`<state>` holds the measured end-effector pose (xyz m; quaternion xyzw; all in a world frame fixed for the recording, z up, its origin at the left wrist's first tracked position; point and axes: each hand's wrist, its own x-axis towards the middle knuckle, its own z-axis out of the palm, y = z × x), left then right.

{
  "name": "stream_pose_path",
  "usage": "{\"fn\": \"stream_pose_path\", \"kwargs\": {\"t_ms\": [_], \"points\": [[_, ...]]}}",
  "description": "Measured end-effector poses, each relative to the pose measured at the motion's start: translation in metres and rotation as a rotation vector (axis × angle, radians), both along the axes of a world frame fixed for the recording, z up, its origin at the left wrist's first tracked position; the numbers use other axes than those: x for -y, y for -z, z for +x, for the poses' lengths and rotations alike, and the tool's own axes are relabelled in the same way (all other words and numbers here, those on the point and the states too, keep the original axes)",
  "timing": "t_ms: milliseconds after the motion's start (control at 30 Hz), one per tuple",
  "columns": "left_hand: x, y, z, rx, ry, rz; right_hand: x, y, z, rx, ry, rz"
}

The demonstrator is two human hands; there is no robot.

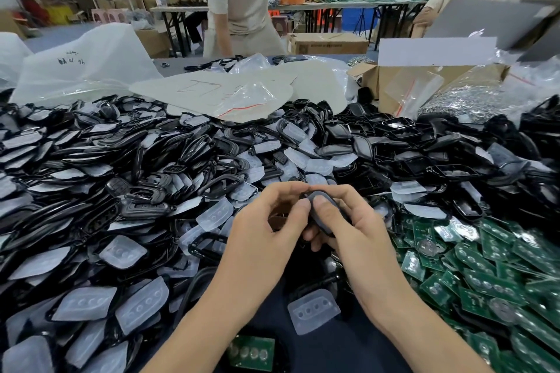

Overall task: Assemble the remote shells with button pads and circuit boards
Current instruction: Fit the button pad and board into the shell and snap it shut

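A black remote shell (324, 215) is held in the middle of the view by both hands. My left hand (266, 221) grips its left side with thumb and curled fingers. My right hand (354, 221) holds its right side, thumb pressed on the top face. A clear button pad (313, 310) lies on the dark cloth below my wrists. One green circuit board (253, 353) lies at the bottom centre. What is inside the held shell is hidden by my fingers.
A large heap of black shells and clear pads (121, 191) covers the left and middle. Green circuit boards (485, 266) pile up at the right. A cardboard box (394, 85) and plastic bags (85, 66) stand behind. Two people (239, 0) stand across the table.
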<state>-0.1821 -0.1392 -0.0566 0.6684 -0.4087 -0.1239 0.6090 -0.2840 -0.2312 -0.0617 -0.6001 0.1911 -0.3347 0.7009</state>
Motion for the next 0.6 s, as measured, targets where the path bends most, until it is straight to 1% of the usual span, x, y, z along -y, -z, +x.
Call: {"fn": "stream_pose_path", "kwargs": {"t_ms": [100, 167, 267, 367, 400, 433, 500, 533, 600], "points": [[-0.001, -0.002, 0.004, -0.081, 0.037, 0.011, -0.001, -0.002, 0.0, -0.006, -0.029, 0.053], [-0.001, -0.002, 0.006, -0.105, 0.048, 0.014, -0.002, -0.002, 0.0, -0.023, -0.036, 0.05], [-0.002, -0.001, 0.009, -0.088, 0.034, 0.015, -0.005, 0.0, -0.001, -0.077, -0.018, -0.089], [-0.005, -0.001, 0.011, 0.017, 0.023, -0.007, -0.006, 0.0, -0.003, -0.077, 0.009, -0.248], [-0.006, -0.002, 0.011, 0.099, 0.01, -0.023, -0.005, 0.0, -0.003, -0.077, 0.03, -0.311], [-0.008, -0.002, 0.011, 0.237, -0.019, -0.056, -0.005, -0.001, -0.004, -0.076, 0.061, -0.384], [-0.011, -0.002, 0.012, 0.607, -0.076, -0.152, -0.001, -0.004, -0.006, -0.049, 0.15, -0.584], [-0.012, 0.0, 0.013, 0.759, -0.087, -0.203, 0.001, -0.005, -0.007, -0.014, 0.199, -0.71], [-0.015, 0.001, 0.013, 0.928, -0.09, -0.26, 0.004, -0.004, -0.011, 0.076, 0.266, -0.925]]}}
